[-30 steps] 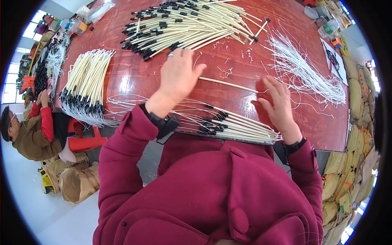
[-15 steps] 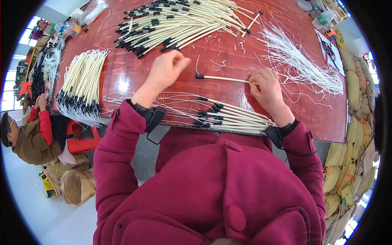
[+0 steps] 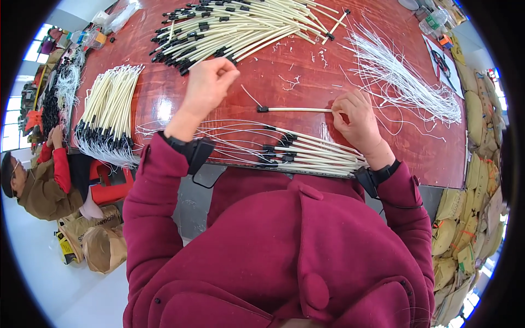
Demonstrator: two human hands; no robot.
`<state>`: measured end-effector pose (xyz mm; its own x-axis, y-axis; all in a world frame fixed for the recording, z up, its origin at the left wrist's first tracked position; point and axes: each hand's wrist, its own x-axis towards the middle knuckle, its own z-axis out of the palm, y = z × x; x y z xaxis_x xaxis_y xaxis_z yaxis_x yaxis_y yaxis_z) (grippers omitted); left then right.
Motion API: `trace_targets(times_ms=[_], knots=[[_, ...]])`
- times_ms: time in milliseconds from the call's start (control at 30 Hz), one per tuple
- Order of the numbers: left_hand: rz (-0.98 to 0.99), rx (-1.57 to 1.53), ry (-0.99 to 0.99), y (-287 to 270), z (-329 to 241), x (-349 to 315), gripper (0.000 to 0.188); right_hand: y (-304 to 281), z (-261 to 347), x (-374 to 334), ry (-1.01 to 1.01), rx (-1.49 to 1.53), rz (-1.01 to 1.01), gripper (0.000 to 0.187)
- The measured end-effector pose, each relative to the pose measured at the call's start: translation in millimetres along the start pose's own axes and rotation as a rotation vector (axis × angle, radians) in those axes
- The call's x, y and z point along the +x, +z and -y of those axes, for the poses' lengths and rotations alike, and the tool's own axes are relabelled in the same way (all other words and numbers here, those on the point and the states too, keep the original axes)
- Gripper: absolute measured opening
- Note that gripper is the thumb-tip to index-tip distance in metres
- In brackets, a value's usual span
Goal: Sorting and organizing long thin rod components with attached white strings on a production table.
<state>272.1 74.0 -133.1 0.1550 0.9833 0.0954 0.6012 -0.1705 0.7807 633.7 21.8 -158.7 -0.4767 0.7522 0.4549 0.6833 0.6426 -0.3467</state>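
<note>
the left hand point(image 3: 210, 82) is shifting farther left, and the white thread point(image 3: 251, 95) at the black cap point(image 3: 263, 109) is now leaning that way, seemingly being pulled straighter. over the counter point(image 3: 410, 158), the right hand point(image 3: 355, 117) is pinching the pale rod point(image 3: 299, 110) by its right end; whether the left grip is holding thread, i cannot tell.

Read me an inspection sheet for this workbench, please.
Surface: glossy red tabletop.
Job's things: cream rod with black end piece; rod pile beyond; loose white strands at right.
Clutter: white scraps, clear bottle.
Hands: right hand pinches the rod; left hand has fingers curled, contents unclear.
Cables: thin black cable at right sleeve.
Surroundings: co-worker at left, stacked tan sacks at right.
</note>
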Motion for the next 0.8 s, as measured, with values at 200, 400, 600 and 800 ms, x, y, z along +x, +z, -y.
trace_targets(times_ms=[200,400,600,800], knots=[[-0.041,-0.066,-0.034,-4,10,-17,0.014,-4,-1,-1,0.016,0.033,0.002,0.018],[0.284,0.037,-0.041,28,11,-18,0.013,-2,1,-3,0.018,0.001,0.066,0.014],[0.217,-0.089,-0.033,17,-5,-18,0.018,1,2,2,-0.013,-0.019,0.059,0.011],[-0.140,-0.074,-0.106,-54,1,-12,0.017,3,-6,3,-0.008,-0.125,0.101,0.012]])
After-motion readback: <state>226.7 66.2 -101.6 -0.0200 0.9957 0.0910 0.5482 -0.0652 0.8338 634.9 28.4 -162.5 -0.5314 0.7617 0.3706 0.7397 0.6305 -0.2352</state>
